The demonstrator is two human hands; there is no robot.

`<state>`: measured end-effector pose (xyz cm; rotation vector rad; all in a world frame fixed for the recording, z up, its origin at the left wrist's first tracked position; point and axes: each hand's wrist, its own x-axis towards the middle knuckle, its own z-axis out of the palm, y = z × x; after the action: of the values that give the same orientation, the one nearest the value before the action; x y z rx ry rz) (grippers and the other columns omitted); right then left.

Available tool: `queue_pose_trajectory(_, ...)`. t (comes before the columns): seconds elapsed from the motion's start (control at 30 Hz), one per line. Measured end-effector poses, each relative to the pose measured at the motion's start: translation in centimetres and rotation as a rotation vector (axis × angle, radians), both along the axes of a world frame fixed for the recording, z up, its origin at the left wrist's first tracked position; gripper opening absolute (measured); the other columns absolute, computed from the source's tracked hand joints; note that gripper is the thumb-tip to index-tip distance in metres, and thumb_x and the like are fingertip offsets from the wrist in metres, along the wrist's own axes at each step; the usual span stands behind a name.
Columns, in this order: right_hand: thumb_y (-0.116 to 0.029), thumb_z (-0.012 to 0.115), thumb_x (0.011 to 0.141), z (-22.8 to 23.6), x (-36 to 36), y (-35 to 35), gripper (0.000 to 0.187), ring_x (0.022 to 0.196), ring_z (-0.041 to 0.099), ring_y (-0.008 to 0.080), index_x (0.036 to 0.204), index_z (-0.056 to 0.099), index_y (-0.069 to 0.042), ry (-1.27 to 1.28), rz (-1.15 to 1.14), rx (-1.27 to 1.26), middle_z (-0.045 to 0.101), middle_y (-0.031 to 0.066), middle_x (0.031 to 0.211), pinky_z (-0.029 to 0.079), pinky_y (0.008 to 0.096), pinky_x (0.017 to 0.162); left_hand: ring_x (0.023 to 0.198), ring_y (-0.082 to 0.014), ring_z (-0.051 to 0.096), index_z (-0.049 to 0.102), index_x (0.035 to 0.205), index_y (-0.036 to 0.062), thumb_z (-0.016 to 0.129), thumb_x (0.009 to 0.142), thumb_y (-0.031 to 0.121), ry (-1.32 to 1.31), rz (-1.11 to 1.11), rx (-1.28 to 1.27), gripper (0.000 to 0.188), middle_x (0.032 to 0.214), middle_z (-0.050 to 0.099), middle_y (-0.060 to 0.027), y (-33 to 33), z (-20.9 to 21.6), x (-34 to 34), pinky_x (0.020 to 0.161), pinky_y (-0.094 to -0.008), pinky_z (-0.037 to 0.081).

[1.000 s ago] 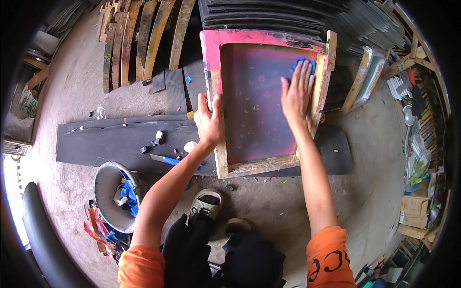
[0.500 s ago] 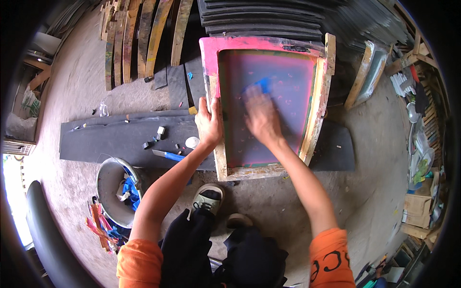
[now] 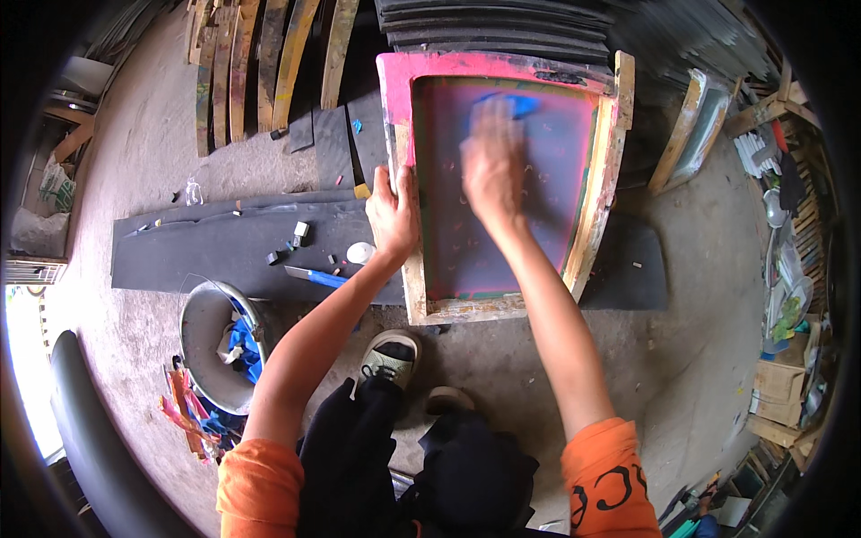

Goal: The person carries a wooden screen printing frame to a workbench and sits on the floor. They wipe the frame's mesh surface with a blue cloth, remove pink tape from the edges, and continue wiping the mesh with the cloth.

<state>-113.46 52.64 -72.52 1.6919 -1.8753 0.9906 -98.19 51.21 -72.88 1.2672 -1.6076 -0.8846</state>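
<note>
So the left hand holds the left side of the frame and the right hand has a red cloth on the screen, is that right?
Not quite: the head view shows the cloth is blue, not red. The rest stands: left hand holding the left side of the frame, right hand with the cloth on the screen.

Grey floor (image 3: pixel 691 368), glare (image 3: pixel 25 359) at left

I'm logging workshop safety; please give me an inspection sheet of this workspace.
Surface: black sheet on the floor.
Job's things: pink-stained screen-printing frame; blue cloth over its mesh.
Clutter: blue-handled knife lying on the black sheet, blade bare; bucket holding blue scraps.
Hands: left hand grips the frame's left side; right hand, blurred, on the cloth.
Cables: nothing seen.
Surroundings: wooden bars, stacked dark sheets beyond.
</note>
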Motion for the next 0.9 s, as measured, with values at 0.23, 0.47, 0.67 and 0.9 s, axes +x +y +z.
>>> queue_pose_trajectory(0.23,-0.017,0.045,0.090,0.9,-2.2,-0.1,0.048,0.130,0.029,0.0299,0.132,0.036,0.002,-0.012,-0.270,-0.057,0.035,0.0200,0.137,0.021,0.0458,0.107,0.060,-0.0390,0.055,0.044,0.089,0.0016,0.043,0.092,0.034,0.037,-0.013,-0.011,0.032,0.067,0.055,-0.0220,-0.4,-0.3,-0.1,0.056,-0.0436,0.040)
queue_pose_trajectory(0.47,-0.013,0.049,0.085,0.2,-5.8,1.3,0.045,0.126,0.035,0.0333,0.127,0.043,0.001,0.030,-0.243,-0.010,0.038,0.0197,0.135,0.026,0.0432,0.105,0.054,-0.0097,0.043,0.044,0.090,0.0024,0.047,0.091,0.028,0.366,-0.169,-0.137,0.026,0.064,0.049,-0.0063,-2.1,-0.5,-0.7,0.049,-0.0286,0.037)
queue_pose_trajectory(0.67,-0.020,0.052,0.086,-0.9,-1.0,4.2,0.052,0.130,0.029,0.0333,0.129,0.037,0.004,0.082,0.029,0.153,0.034,0.0228,0.136,0.022,0.0440,0.107,0.055,-0.0132,0.041,0.045,0.087,0.0007,0.052,0.090,0.033,0.202,-0.054,-0.013,0.034,0.061,0.049,-0.0100,-2.0,-0.1,0.6,0.052,-0.0307,0.039)
queue_pose_trajectory(0.9,-0.021,0.048,0.088,-0.3,-2.5,2.5,0.048,0.129,0.031,0.0312,0.128,0.040,0.003,0.130,0.069,0.163,0.041,0.0201,0.133,0.022,0.0414,0.108,0.055,-0.0158,0.032,0.043,0.085,-0.0012,0.055,0.088,0.035,0.173,-0.051,0.019,0.038,0.057,0.037,-0.0094,-2.5,-0.7,0.9,0.050,-0.0330,0.034)
